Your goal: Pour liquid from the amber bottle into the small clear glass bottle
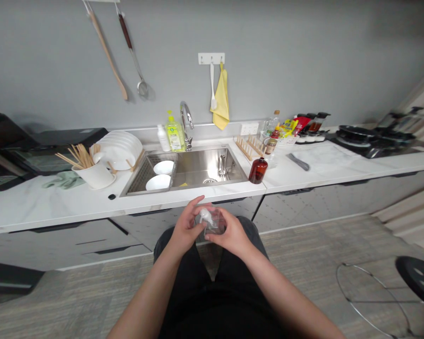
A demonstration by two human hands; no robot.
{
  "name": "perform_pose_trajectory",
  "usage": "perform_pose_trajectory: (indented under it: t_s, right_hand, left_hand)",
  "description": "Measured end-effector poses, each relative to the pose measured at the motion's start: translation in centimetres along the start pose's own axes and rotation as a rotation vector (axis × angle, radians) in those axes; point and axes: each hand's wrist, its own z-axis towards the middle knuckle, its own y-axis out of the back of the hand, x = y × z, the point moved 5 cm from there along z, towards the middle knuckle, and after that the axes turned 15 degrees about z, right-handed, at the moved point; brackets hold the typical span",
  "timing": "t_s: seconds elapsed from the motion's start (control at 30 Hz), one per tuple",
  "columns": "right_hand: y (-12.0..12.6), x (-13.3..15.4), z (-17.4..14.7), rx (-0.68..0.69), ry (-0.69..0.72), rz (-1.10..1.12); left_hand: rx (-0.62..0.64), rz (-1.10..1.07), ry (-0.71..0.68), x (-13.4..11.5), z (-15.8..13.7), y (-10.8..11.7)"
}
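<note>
In front of my lap, just below the counter edge, both hands are on a small clear plastic bag (215,223) with a white piece in it that looks like a pump head (206,215). My left hand (189,226) grips it from the left with thumb and fingers, its index finger stretched out. From the right, my right hand (229,230) pinches the plastic. The white piece's exact shape is blurred. On the counter beyond stands an amber bottle (257,170) with a narrow neck and no pump on it.
A steel sink (198,162) holds two white bowls (159,182) in a basket. Left are a tilted cup of chopsticks (95,174), white plates (118,148) and a small black round piece (111,197). A wooden rack (250,147) and hob (356,136) lie right; a stool (420,282) stands behind.
</note>
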Motion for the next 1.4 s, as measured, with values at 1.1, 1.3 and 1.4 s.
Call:
perform_pose_trajectory:
  t_s: [1.1, 1.3, 1.4]
  right_hand:
    - [0.6, 0.1, 0.0, -0.043, 0.020, -0.175]
    - [0.3, 0.3, -0.1, -0.022, 0.025, -0.153]
    - [0.3, 0.5, -0.1, -0.015, 0.025, -0.155]
  left_hand:
    - [-0.349, 0.220, -0.014, -2.2, 0.8, 3.8]
    - [-0.394, 0.104, 0.059, -2.8, 1.6, 4.9]
    - [-0.409, 0.083, 0.076, -2.6, 1.6, 4.7]
